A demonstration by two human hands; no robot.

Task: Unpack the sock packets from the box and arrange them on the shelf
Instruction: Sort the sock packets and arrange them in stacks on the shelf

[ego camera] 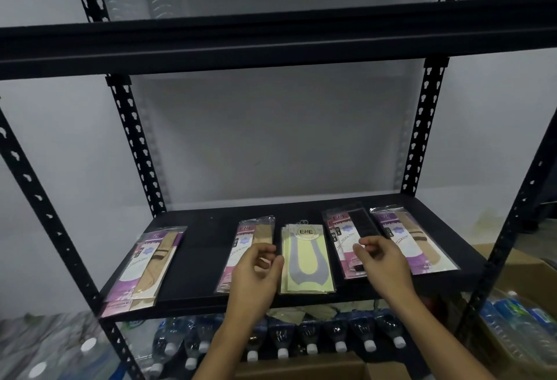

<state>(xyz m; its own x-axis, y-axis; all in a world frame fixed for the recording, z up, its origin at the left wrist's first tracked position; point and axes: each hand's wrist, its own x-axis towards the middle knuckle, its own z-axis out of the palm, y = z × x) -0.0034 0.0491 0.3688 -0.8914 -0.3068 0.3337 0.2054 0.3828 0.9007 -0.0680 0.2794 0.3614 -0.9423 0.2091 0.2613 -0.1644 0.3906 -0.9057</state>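
My left hand [256,274] and right hand [384,259] hover loosely curled, gripping nothing, either side of the yellow sock packet stack [307,259] on the black shelf [205,247]. Left of that stack I see the near beige packet [256,233] and the far beige packet [147,268]. Right of it lie the black-sock packet [342,238] and the right beige packet [404,235].

Black shelf [205,238] bears purple-and-white packets [144,265] of beige socks [261,233], one black sock [363,225], one yellow-and-grey packet [306,262].

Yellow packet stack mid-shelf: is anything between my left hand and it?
Nothing visible. The left hand is at the left edge of the yellow packet stack, partly over the pink packet beside it. The top of the stack is uncovered.
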